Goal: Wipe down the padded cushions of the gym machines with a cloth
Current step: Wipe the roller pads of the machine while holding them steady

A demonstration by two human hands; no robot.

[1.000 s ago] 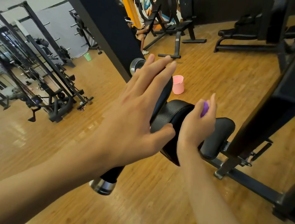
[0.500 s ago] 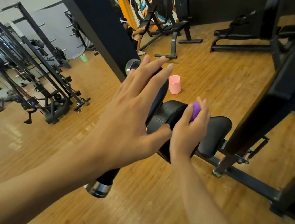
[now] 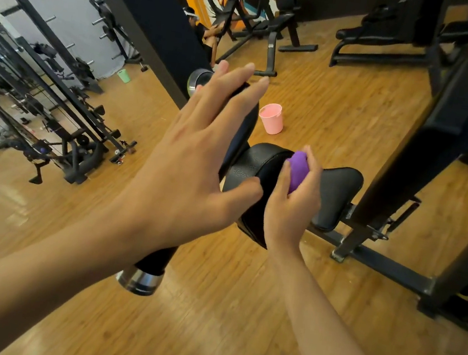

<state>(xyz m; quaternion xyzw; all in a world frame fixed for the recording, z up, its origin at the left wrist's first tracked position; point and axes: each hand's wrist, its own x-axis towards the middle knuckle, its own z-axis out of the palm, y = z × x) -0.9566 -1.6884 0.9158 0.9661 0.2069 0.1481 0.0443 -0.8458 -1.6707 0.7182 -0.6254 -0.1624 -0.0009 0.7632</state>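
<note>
Since the earlier frames the right hand [image 3: 291, 209] has turned a little on the pad, so more of the crumpled purple cloth [image 3: 298, 171] shows between its curled fingers and thumb, while the left hand [image 3: 197, 154] has kept its place. That left hand is spread wide, fingers straight and pointing far, its palm over the black foam roller with chrome end caps [image 3: 155, 259] and its thumb touching the rounded black padded cushion [image 3: 250, 167]. The right hand grips the cloth and holds it against the right side of that cushion, just left of a second, flatter black pad [image 3: 338, 195]. Both forearms reach in from the near edge. Right of the pads a black steel machine frame [image 3: 379, 267] stands close, its base bar running along the wooden floor [image 3: 206, 324]. Open floor lies near and to the left of the roller. Beyond the cushion, a pink plastic cup [image 3: 271, 118] stands on the floor, apart from both hands.
</note>
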